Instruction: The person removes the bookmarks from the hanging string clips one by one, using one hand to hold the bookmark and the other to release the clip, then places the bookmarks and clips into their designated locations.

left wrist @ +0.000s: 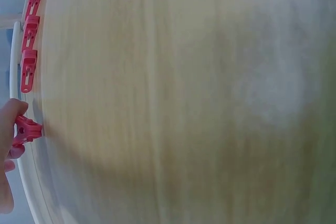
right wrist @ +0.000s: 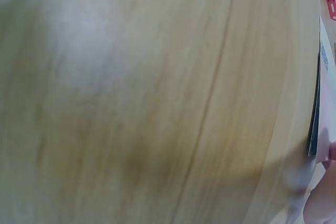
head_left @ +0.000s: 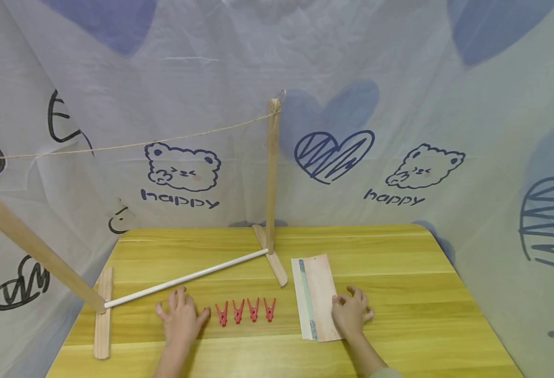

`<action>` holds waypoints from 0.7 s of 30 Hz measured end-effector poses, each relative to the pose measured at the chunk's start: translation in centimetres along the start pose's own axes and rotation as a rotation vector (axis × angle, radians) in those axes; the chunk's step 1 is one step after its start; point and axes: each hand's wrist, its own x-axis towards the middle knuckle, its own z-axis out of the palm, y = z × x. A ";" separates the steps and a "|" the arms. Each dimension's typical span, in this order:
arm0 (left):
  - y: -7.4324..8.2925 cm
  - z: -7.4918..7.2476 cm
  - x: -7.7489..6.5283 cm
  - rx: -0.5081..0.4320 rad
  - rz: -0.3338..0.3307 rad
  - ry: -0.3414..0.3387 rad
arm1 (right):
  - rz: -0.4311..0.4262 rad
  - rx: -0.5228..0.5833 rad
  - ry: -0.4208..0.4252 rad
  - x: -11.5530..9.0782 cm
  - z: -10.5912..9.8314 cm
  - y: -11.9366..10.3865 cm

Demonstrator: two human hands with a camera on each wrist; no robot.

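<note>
My left hand is low over the table, left of a row of several red clothespins. In the left wrist view, a separate red clothespin sits between its thumb and fingers; the hand hides this one from the head view. At the right, a stack of flat cards lies on the table, pale pink on top with a green and blue-patterned strip along its left part. My right hand touches the stack's right edge with bent fingers. Whether it pinches the cards is hard to see.
A wooden frame stands behind: a far post, a near post and a white rod low between them. A thin string runs from the far post to the left. A printed cloth surrounds the wooden table.
</note>
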 end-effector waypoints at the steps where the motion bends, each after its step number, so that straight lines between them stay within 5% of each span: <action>1: 0.0 0.1 0.0 0.000 -0.002 0.000 | -0.001 -0.004 -0.003 0.0 0.0 0.0; 21: 0.0 0.6 -0.1 0.029 -0.035 -0.043 | -0.048 -0.111 0.017 -0.1 0.1 -0.2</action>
